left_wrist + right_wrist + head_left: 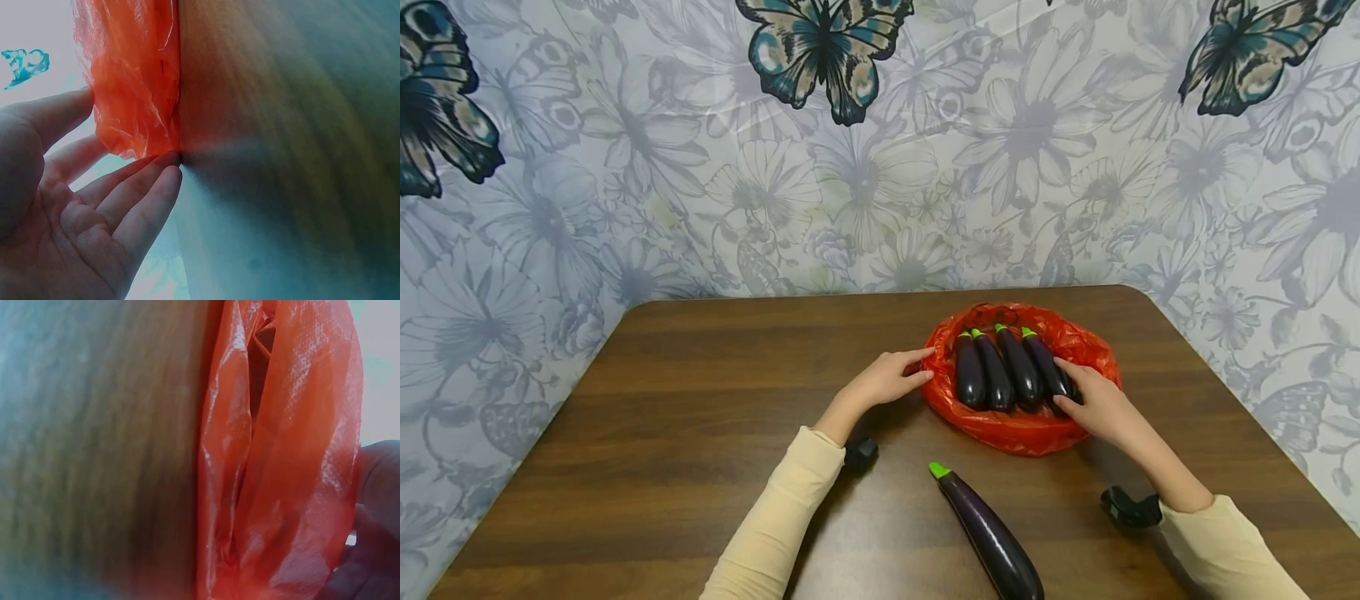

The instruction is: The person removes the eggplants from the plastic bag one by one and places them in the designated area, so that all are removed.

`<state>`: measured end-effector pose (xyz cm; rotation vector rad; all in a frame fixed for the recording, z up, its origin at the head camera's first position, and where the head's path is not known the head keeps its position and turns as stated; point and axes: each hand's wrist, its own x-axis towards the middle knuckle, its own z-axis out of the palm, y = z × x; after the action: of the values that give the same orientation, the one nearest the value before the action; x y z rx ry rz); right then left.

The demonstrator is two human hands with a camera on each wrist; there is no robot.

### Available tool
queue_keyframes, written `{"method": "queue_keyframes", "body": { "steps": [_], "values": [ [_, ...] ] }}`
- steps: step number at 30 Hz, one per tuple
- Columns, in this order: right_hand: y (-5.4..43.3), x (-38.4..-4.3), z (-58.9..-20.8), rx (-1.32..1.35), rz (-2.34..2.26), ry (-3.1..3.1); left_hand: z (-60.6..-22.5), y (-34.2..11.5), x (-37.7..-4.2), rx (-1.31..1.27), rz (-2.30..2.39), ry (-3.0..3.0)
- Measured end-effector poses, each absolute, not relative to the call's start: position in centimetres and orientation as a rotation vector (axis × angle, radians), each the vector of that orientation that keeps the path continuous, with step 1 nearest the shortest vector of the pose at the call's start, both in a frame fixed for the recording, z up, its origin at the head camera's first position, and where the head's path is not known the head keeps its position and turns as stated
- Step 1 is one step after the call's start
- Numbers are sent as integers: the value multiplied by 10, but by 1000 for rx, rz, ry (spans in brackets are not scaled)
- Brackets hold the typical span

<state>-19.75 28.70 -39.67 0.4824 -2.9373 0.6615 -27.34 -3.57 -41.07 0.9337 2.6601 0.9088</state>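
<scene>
A round, shallow container covered in crinkled red plastic (1011,437) stands on the wooden table, with several dark purple eggplants (996,371) side by side in it, green tips toward the far rim. My left hand (883,379) touches its left side with nearly straight, spread fingers; in the left wrist view the fingertips (170,178) meet the red plastic. Over the right rim reaches my right hand (1097,404), thumb and fingers about the rightmost eggplant (1047,367). The right wrist view largely hides those fingers behind the plastic. Another eggplant (988,529) lies on the table between the forearms.
The brown wooden table (700,400) has rounded far corners. Behind it hangs a pale floral cloth (865,192) with teal butterflies. Black wrist devices (1131,508) sit under both wrists, close to the tabletop.
</scene>
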Motion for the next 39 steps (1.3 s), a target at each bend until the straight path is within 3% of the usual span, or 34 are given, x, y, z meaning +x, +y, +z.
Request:
{"method": "queue_keyframes", "body": {
  "steps": [9,18,28,39],
  "values": [
    [295,-200,-401,488,785,-2897,-412,-34,-272,931,897,2661],
    [299,-180,-382,405,1001,-2911,-413,-32,-271,929,903,2658],
    [293,-138,-371,581,1245,-2787,-414,-30,-271,921,898,2661],
    [282,-113,-366,825,1495,-2688,-410,-34,-271,933,908,2675]
  ]
}}
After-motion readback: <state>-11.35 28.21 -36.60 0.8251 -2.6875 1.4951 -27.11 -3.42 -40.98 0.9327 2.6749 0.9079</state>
